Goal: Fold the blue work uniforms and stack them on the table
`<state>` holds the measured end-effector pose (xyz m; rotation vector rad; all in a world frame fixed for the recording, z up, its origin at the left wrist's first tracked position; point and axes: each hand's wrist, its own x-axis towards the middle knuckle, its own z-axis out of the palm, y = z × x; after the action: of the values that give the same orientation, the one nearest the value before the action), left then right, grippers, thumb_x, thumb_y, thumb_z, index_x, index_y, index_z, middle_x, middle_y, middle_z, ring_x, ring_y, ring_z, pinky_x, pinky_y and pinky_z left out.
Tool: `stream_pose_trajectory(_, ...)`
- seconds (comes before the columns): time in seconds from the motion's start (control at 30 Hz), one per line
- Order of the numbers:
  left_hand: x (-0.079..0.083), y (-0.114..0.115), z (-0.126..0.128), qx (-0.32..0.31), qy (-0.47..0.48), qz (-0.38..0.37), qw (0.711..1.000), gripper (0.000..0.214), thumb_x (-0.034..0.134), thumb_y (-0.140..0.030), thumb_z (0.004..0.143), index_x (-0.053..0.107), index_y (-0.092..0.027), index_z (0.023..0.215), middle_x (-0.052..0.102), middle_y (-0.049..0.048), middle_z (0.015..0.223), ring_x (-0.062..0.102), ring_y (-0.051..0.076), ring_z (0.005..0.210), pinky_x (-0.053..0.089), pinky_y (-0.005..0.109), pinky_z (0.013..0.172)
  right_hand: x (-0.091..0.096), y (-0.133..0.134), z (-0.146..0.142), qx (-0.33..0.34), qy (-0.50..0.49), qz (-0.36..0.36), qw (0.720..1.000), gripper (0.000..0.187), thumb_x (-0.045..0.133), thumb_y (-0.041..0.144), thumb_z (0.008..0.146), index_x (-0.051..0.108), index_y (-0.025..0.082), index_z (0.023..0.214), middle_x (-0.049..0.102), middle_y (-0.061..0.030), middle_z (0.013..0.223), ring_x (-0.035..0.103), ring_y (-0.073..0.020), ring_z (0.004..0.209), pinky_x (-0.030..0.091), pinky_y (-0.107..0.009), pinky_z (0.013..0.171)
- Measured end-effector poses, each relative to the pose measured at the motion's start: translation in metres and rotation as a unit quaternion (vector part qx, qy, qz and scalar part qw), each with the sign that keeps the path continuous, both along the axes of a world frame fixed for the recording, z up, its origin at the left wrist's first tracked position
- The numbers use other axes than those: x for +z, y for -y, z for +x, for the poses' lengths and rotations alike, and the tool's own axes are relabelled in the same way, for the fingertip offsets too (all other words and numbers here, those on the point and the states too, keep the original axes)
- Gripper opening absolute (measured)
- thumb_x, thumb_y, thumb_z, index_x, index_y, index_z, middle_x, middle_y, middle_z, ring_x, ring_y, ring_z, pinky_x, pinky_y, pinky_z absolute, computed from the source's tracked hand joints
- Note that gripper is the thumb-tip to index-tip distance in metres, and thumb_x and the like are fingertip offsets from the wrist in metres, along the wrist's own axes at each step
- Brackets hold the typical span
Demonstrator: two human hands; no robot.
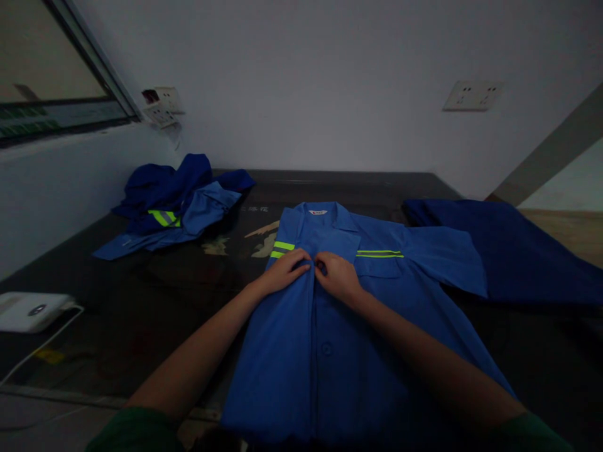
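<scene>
A blue short-sleeved work shirt [372,351] with yellow-green reflective stripes lies front up on the dark table, its collar pointing away from me. My left hand [288,269] grips the edge of the shirt's front opening at chest height. Close beside it, my right hand [336,275] pinches the other front edge with curled fingers. Whatever sits between the fingertips is too small to make out. Below the hands a button [326,348] shows on the front. The sleeve on the right is spread out, while the left side looks folded in.
A heap of blue work clothes [183,194] lies at the back left. Dark blue folded cloth [499,251] rests on the right, partly under the sleeve. A white device [35,312] with a cable stands at the left edge. Wall sockets [473,96] are behind the table [155,320].
</scene>
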<state>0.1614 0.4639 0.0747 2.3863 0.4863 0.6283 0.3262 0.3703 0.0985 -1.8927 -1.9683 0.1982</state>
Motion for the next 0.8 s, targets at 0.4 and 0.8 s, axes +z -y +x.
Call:
stream_pose_trajectory(0.4,0.001,0.005,0.003,0.026,-0.029,0.029,0.999,0.017,0.051,-0.030,0.091,0.060,-0.020,0.102,0.061,0.0063,0.103,0.056,0.022,0.101,0.045,0.039,0.094,-0.012,0.043,0.009,0.102,0.107,0.024,0.989,0.027,0.053,0.018,0.090,0.065,0.018,0.114,0.063,-0.0108,0.118,0.055,-0.0265,0.107,0.047,-0.041,0.088)
stream_pose_trajectory(0.8,-0.005,0.023,0.010,0.118,-0.120,0.126,0.978,0.061,0.050,-0.033,0.090,0.030,-0.015,0.145,0.030,0.0159,0.154,0.021,0.027,0.145,0.020,0.049,0.117,-0.002,0.038,0.022,0.122,0.042,0.047,0.991,0.029,0.048,0.016,0.092,0.068,0.020,0.113,0.066,-0.0094,0.114,0.059,-0.0213,0.106,0.047,-0.037,0.093)
